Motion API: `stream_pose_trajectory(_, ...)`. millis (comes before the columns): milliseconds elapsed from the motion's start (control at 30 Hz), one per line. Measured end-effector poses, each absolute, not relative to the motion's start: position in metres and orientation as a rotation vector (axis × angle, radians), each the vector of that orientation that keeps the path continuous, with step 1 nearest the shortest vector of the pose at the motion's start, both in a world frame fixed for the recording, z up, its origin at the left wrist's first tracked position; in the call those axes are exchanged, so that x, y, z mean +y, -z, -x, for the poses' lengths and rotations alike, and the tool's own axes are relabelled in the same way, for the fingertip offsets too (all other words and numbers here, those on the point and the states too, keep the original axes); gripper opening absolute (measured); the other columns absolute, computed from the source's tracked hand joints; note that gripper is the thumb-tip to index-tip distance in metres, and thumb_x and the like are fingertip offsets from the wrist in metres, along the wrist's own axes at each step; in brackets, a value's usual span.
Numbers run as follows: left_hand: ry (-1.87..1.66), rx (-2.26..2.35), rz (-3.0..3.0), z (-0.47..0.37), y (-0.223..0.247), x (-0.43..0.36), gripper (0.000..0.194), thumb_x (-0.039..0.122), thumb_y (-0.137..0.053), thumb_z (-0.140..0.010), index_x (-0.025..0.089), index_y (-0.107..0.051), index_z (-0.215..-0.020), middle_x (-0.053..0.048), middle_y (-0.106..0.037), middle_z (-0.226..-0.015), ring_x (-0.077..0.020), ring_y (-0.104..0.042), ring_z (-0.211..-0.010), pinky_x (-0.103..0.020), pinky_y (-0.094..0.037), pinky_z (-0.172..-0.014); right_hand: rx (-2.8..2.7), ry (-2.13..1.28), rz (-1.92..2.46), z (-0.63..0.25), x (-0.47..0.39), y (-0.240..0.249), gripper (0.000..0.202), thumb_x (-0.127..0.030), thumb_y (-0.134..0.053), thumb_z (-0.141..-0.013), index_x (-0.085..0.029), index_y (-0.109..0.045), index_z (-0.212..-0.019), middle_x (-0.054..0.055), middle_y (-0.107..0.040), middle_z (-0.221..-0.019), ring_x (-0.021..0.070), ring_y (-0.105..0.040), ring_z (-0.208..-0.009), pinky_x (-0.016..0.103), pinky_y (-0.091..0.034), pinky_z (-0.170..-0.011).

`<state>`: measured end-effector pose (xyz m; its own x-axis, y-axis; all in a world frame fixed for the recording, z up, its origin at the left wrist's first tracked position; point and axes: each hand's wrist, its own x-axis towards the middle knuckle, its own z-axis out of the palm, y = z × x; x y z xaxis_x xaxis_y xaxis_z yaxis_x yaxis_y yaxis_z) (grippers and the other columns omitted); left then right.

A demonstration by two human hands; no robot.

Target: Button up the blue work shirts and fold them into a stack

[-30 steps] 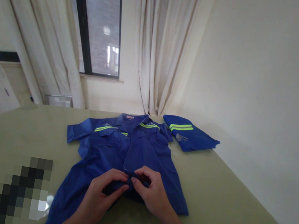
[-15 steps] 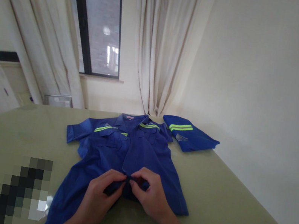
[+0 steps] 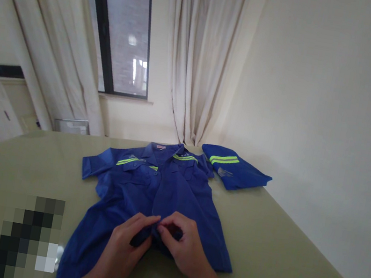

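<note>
A blue short-sleeved shirt [image 3: 180,190] with yellow-green reflective stripes lies front up on the table, its collar toward the window. My left hand [image 3: 127,241] pinches the shirt's front edge near the lower hem, thumb below and index finger above. Right beside it, my right hand [image 3: 182,243] pinches the same front opening between thumb and index finger. The fingertips of both hands nearly meet. Whatever small part of the cloth lies between them is hidden by the fingers.
A folded blue garment [image 3: 237,171] with a reflective stripe lies beyond the shirt's right sleeve, near the wall. The greenish table [image 3: 280,254] meets the wall on the right. A blurred-out dark object [image 3: 12,238] is at the lower left. Curtains [image 3: 201,65] hang behind.
The fingers of both hands have shifted slightly at the shirt's front edge, and the hem at the right has moved a little lower. Both hands stay at the same place on the cloth.
</note>
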<state>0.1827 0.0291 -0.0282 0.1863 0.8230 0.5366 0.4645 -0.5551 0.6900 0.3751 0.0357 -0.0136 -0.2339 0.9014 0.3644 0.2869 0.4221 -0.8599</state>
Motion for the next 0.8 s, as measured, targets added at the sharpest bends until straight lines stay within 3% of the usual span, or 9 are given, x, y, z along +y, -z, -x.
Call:
stream_pose_trajectory(133, -1.278, 1.209, -2.039, -0.181, 0.030, 0.029, 0.038, 0.008, -0.064, -0.074, 0.029, -0.077, -0.102, 0.001, -0.080, -0.094, -0.0188, -0.076, -0.086, -0.027, -0.063, -0.079, -1.793, -0.811, 1.005, -0.376, 0.037, 0.013, 0.013, -0.032, -0.071, -0.090, -0.022, -0.077, -0.090, 0.002, -0.069, -0.081, 0.0148, -0.062, -0.071, 0.024, -0.046, -0.064)
stream_pose_trajectory(300, -1.214, 1.216, -1.746, -0.184, 0.038, 0.033, 0.022, 0.025, -0.071, -0.080, 0.025, -0.077, -0.102, -0.003, -0.081, -0.097, -0.0225, -0.077, -0.089, -0.032, -0.064, -0.082, -1.908, -0.727, 1.006, -0.381, 0.039, 0.013, 0.009, -0.023, -0.070, -0.090, -0.024, -0.078, -0.096, 0.002, -0.067, -0.088, 0.0150, -0.063, -0.076, 0.025, -0.048, -0.069)
stream_pose_trajectory(500, -1.180, 1.101, -1.606, -0.190, 0.034, 0.031, 0.029, 0.038, -0.069, -0.087, 0.023, -0.075, -0.111, -0.008, -0.079, -0.108, -0.0245, -0.075, -0.100, -0.035, -0.062, -0.090, -2.005, -0.546, 1.015, -0.385, 0.042, 0.019, 0.011, -0.015, -0.065, -0.094, -0.023, -0.072, -0.095, 0.003, -0.067, -0.094, 0.0161, -0.063, -0.085, 0.025, -0.047, -0.076)
stream_pose_trajectory(600, -1.129, 1.107, -1.589, -0.191, 0.032, 0.031, 0.030, 0.044, -0.068, -0.089, 0.023, -0.074, -0.110, -0.007, -0.079, -0.105, -0.0228, -0.075, -0.096, -0.033, -0.062, -0.087, -2.061, -0.408, 1.033, -0.384, 0.042, 0.021, 0.012, -0.014, -0.061, -0.096, -0.022, -0.070, -0.094, 0.003, -0.067, -0.092, 0.0171, -0.062, -0.087, 0.025, -0.047, -0.077)
stream_pose_trajectory(800, -1.217, 1.112, -1.469, -0.193, 0.037, 0.038, 0.029, 0.047, -0.077, -0.080, 0.020, -0.075, -0.090, -0.004, -0.078, -0.089, -0.0216, -0.074, -0.087, -0.031, -0.061, -0.082, -2.172, -0.168, 0.938, -0.382, 0.040, 0.020, 0.021, -0.022, -0.052, -0.103, -0.021, -0.069, -0.091, 0.005, -0.067, -0.086, 0.0184, -0.060, -0.083, 0.028, -0.045, -0.075)
